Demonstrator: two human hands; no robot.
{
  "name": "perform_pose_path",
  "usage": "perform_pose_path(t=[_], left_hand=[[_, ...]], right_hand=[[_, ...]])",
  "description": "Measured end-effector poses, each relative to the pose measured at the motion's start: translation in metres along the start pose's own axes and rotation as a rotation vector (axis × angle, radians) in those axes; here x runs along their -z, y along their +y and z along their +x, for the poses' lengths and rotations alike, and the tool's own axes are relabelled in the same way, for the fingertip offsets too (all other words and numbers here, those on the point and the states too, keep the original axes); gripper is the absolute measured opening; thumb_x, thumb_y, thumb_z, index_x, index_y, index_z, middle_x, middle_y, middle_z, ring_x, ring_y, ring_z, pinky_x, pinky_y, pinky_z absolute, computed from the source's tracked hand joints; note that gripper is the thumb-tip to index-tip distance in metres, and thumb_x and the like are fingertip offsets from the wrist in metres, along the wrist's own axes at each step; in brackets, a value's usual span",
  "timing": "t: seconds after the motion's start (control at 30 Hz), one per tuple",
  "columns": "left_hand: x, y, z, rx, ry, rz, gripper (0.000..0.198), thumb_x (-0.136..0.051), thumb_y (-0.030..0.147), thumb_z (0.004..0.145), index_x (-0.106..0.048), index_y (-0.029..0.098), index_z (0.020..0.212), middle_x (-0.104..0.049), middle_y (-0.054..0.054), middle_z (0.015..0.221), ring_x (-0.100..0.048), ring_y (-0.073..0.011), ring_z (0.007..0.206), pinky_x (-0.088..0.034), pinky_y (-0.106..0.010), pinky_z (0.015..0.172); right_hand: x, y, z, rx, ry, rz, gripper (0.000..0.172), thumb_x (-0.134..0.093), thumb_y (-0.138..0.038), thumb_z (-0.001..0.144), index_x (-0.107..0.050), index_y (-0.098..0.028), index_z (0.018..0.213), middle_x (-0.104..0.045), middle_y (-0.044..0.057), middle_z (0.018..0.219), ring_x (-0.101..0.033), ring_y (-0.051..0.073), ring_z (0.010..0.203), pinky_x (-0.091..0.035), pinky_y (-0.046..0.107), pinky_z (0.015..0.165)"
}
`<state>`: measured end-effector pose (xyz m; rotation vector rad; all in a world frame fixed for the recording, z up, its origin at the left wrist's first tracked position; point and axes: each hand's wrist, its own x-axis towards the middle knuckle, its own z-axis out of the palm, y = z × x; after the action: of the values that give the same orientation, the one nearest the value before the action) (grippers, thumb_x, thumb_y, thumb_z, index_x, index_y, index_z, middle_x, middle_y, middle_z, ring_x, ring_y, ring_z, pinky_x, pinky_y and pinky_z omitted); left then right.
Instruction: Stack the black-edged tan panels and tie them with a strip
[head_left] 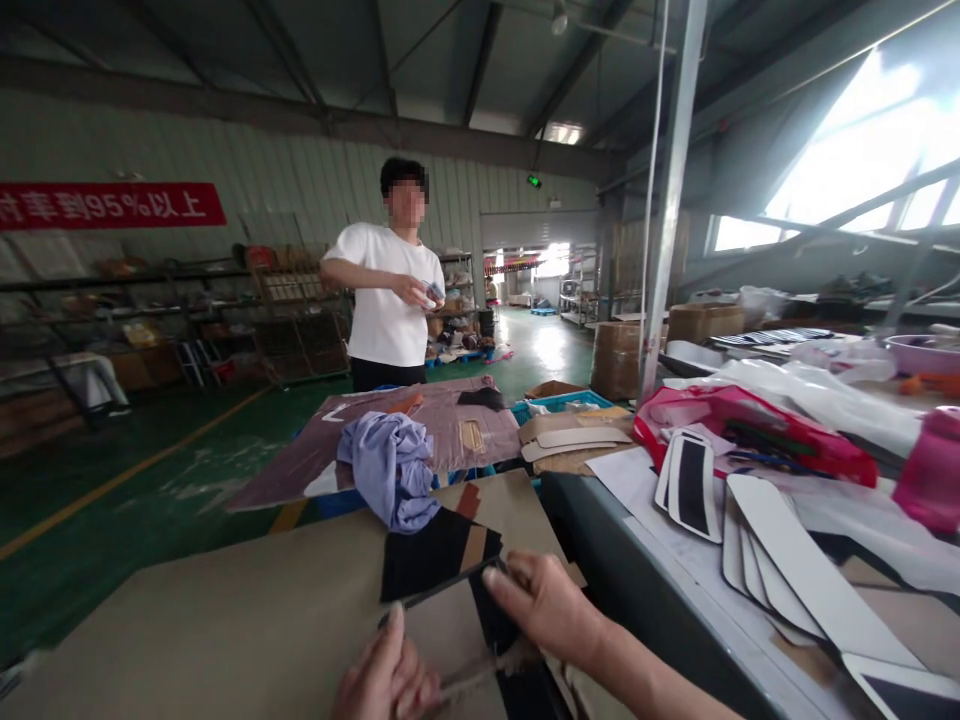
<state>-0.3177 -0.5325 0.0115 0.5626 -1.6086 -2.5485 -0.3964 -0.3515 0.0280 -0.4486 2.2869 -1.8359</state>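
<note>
My left hand (386,672) is closed at the bottom centre, its thumb pressed on the left edge of a flat beige-and-black panel (448,632). With thumb and bent fingers, my right hand (551,605) pinches the panel's far right corner. The panel's exact material cannot be made out. Just beyond it lies a black sheet (420,560) with brown strips (474,548) on it. A crumpled lavender cloth (390,465) rests behind that sheet. Under my hands is a large olive-beige work surface (225,620).
At right, a side table (675,590) bears several white-edged curved pieces (780,580), a pink bag (757,425) and a pink bottle (934,470). A metal post (667,220) rises behind it. Beyond a mauve cloth-covered table (450,430) stands a person in a white shirt (390,310).
</note>
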Motion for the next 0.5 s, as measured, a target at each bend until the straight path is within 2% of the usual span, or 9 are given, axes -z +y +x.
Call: perform_pose_path(t=[0.07,0.1,0.17,0.23,0.3,0.4,0.5], left_hand=[[-0.016,0.013,-0.005,-0.083,0.026,-0.001,0.059,-0.074,0.064,0.054,-0.035,0.021,0.043,-0.033,0.006,0.041,-0.041,-0.0109,0.044,-0.043,-0.026,0.053],[-0.025,0.020,-0.009,-0.127,0.014,0.029,0.056,-0.074,0.062,0.055,-0.039,0.020,0.044,-0.037,0.005,0.043,-0.043,-0.0115,0.047,-0.044,-0.026,0.056],[-0.042,0.030,-0.018,-0.216,-0.046,0.152,0.051,-0.072,0.060,0.060,-0.046,0.018,0.047,-0.045,0.003,0.048,-0.049,-0.0122,0.053,-0.046,-0.025,0.065],[-0.052,0.034,-0.026,-0.284,-0.098,0.261,0.046,-0.067,0.059,0.068,-0.056,0.016,0.057,-0.055,0.001,0.058,-0.055,-0.0129,0.064,-0.046,-0.023,0.072],[-0.052,0.030,-0.028,-0.307,-0.107,0.263,0.042,-0.061,0.058,0.074,-0.062,0.016,0.072,-0.063,-0.002,0.073,-0.059,-0.0148,0.076,-0.045,-0.023,0.076],[-0.040,0.012,-0.024,-0.321,-0.123,0.312,0.042,-0.057,0.057,0.077,-0.063,0.017,0.089,-0.067,-0.006,0.090,-0.061,-0.0194,0.086,-0.047,-0.028,0.079],[-0.032,-0.014,-0.011,-0.406,-0.279,0.595,0.038,-0.065,0.044,0.072,-0.064,0.016,0.097,-0.066,-0.011,0.102,-0.061,-0.0239,0.094,-0.047,-0.032,0.085]], right_hand=[[-0.004,-0.007,-0.015,0.278,-0.177,-0.510,0.042,-0.070,-0.053,0.063,-0.052,-0.016,0.058,-0.058,0.004,0.057,-0.053,0.016,0.052,-0.027,0.025,0.048],[-0.008,-0.011,-0.022,0.371,-0.235,-0.765,0.040,-0.065,-0.054,0.069,-0.057,-0.015,0.063,-0.064,0.007,0.064,-0.058,0.020,0.057,-0.028,0.026,0.049],[-0.014,-0.017,-0.031,0.424,-0.247,-1.078,0.038,-0.048,-0.048,0.085,-0.063,-0.015,0.074,-0.069,0.011,0.074,-0.064,0.024,0.063,-0.030,0.028,0.050],[-0.019,-0.020,-0.034,0.427,-0.188,-1.153,0.039,-0.032,-0.033,0.094,-0.065,-0.016,0.080,-0.071,0.010,0.077,-0.067,0.023,0.067,-0.031,0.028,0.051],[-0.019,-0.020,-0.034,0.433,-0.137,-1.130,0.041,-0.028,-0.025,0.095,-0.065,-0.017,0.079,-0.071,0.008,0.075,-0.068,0.021,0.067,-0.031,0.028,0.051],[-0.014,-0.019,-0.035,0.421,-0.103,-1.062,0.038,-0.031,-0.023,0.095,-0.063,-0.017,0.076,-0.070,0.007,0.074,-0.068,0.020,0.068,-0.029,0.028,0.051],[-0.010,-0.015,-0.039,0.417,-0.103,-0.995,0.033,-0.038,-0.025,0.094,-0.063,-0.017,0.074,-0.070,0.006,0.074,-0.067,0.017,0.066,-0.028,0.026,0.050]])
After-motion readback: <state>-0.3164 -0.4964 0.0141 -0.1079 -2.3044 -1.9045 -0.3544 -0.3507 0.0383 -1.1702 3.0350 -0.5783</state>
